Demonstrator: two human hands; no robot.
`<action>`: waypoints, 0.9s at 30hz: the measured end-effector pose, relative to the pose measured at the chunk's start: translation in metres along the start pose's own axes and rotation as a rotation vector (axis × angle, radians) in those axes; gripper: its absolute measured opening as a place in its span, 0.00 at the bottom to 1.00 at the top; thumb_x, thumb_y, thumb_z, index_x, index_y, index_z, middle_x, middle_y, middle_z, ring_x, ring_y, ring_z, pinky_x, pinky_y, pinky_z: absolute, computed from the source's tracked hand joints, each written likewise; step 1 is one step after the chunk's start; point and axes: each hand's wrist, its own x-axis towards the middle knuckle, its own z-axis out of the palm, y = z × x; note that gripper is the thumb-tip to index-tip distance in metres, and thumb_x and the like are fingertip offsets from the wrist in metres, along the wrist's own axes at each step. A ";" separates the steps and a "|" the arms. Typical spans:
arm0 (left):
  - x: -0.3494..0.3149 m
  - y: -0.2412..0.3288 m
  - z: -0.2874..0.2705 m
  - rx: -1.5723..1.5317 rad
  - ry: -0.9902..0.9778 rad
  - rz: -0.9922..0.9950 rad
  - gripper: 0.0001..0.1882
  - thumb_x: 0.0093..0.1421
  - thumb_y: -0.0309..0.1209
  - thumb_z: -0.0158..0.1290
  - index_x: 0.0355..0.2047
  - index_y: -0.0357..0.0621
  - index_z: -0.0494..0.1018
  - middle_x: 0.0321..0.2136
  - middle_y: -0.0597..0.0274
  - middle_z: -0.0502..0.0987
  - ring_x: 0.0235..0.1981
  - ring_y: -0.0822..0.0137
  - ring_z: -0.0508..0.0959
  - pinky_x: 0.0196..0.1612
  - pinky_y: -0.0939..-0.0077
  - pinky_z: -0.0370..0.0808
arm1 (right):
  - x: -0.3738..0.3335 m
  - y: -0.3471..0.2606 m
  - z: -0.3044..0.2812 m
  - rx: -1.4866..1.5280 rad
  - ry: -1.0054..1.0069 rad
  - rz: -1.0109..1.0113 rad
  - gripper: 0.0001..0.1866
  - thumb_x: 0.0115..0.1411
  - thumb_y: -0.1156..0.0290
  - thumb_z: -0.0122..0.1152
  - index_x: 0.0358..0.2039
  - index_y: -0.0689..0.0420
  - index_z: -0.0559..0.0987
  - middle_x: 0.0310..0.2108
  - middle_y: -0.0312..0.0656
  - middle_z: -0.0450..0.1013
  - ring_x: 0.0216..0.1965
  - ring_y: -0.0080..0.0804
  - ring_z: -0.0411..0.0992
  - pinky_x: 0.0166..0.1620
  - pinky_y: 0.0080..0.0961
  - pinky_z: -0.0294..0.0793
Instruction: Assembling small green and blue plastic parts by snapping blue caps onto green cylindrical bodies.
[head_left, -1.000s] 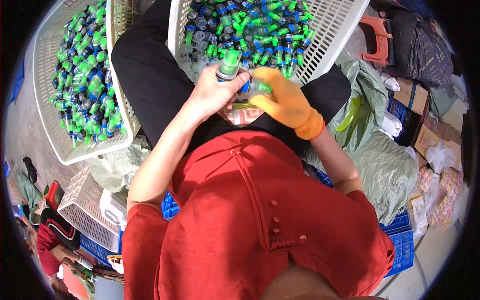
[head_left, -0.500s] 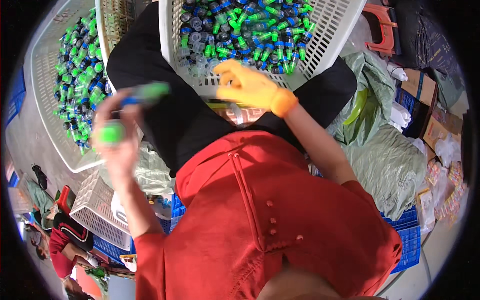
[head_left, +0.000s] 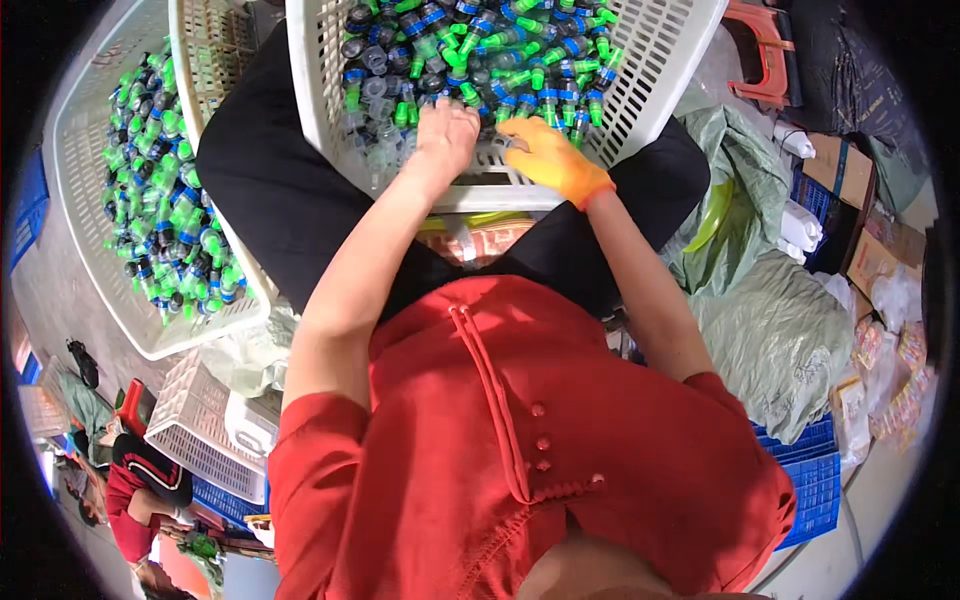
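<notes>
A white slatted plastic basket (head_left: 650, 110) between my knees holds a heap of small bottle-shaped plastic pieces (head_left: 510, 60) with green tips, blue rings and dark or clear bodies. Small clear plastic caps (head_left: 375, 88) are gathered in its near left corner. My bare left hand (head_left: 447, 135) reaches into the heap, fingers bent down and close together; whatever lies under the fingertips is hidden. To its right, over the basket's near side, is my right hand (head_left: 555, 163) in an orange-yellow glove. Its thumb and forefinger stand apart beside the pieces.
Another white basket (head_left: 85, 235) with more green-tipped pieces stands at the left. Crumpled greenish sacks (head_left: 775, 335), cardboard boxes (head_left: 838, 178) and a red stool (head_left: 760, 55) are at the right. A white crate (head_left: 200, 430) and a person in red (head_left: 130, 510) show at lower left.
My left hand, blurred beside the left basket with green-tipped pieces in its fingers, has moved right into the middle basket. My gloved hand has shifted right and slightly lower. The middle basket has slid slightly left.
</notes>
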 end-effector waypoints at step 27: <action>0.005 -0.034 -0.028 -0.140 0.335 -0.064 0.16 0.54 0.29 0.56 0.41 0.33 0.74 0.28 0.55 0.77 0.22 0.66 0.77 0.25 0.74 0.75 | -0.038 -0.055 -0.035 1.032 0.210 0.386 0.18 0.62 0.77 0.52 0.53 0.61 0.68 0.43 0.47 0.70 0.42 0.33 0.71 0.47 0.26 0.72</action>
